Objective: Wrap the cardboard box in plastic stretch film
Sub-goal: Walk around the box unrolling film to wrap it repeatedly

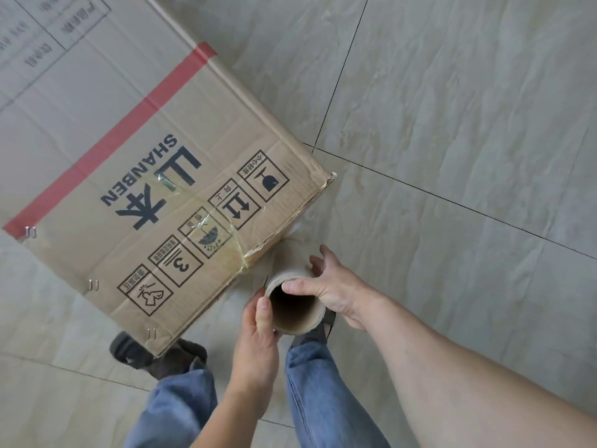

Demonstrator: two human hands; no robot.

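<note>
A large cardboard box with black print and a red tape stripe stands on the tiled floor and fills the upper left. A twisted strand of clear film crosses its top near the front edge. Just below the box's near corner I hold a roll of stretch film upright, its open cardboard core facing the camera. My left hand grips the roll's left side, thumb against the rim. My right hand grips the right side, thumb hooked over the rim into the core. Film runs from the roll toward the box's side.
Grey marbled floor tiles with dark grout lines spread to the right and behind. My legs in blue jeans and dark shoes stand right below the box's near edge, one shoe tucked partly under it.
</note>
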